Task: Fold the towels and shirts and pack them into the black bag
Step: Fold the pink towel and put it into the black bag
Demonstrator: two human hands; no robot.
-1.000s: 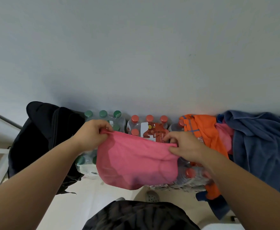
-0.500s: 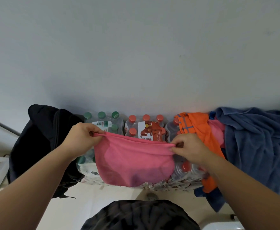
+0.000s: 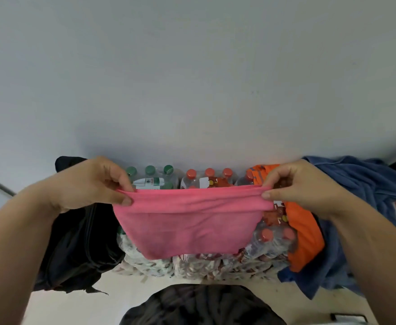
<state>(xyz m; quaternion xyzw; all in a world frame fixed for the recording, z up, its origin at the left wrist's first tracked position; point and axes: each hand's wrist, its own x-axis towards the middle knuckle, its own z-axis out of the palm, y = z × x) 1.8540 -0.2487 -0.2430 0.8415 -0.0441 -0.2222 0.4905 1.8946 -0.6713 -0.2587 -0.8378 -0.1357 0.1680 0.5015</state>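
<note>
A pink towel (image 3: 190, 224) hangs folded in front of me, stretched taut along its top edge. My left hand (image 3: 91, 184) pinches its left corner and my right hand (image 3: 302, 186) pinches its right corner, both held up in the air. The black bag (image 3: 80, 240) stands on the floor at the left, partly hidden behind my left forearm. An orange shirt (image 3: 304, 231) and a blue towel (image 3: 365, 198) lie heaped at the right on the packs of bottles.
Shrink-wrapped packs of water bottles (image 3: 206, 263) with green and red caps stand against the grey wall behind the pink towel. The pale floor (image 3: 75, 306) shows below, with my dark clothing (image 3: 201, 306) at the bottom middle.
Both hands have moved apart and slightly upward, pulling the pink towel's top edge wide and taut. The towel now spans across the bottle packs.
</note>
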